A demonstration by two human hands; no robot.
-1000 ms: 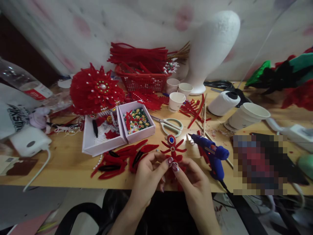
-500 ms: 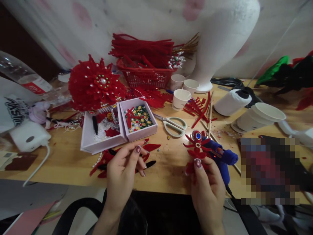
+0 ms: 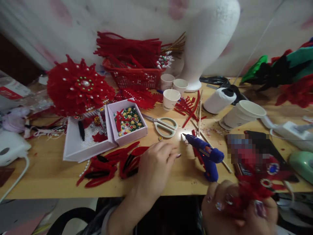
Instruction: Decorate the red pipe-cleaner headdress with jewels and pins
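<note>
Over the near edge of the table, right hand: and it is raised at the lower right, with a fuzzy red ornament clamped between thumb and fingers.
Ornament: held up in front of the dark flat device, topped by a blue gem ringed in small stones; its lower part is blurred and partly hidden by the fingers.
Left hand: held palm down above the table, between the red petal pieces and the glue gun. Its fingers are bent; whether they are pressed together or anything is pinched cannot be told.
Glue gun: laid on its side, nozzle pointed toward the scissors, beside thin sticks.
Scissors: left with blades directed at the bead box, a small yellow gem placed just beside the handles.
Bead box: filled with green, gold and red beads, and set against the pearl box, where white pearls and a black clip are seen.
Back of the table: occupied by a big red flower, a red basket heaped with fuzzy stems, paper cups and a white foam head.
</note>
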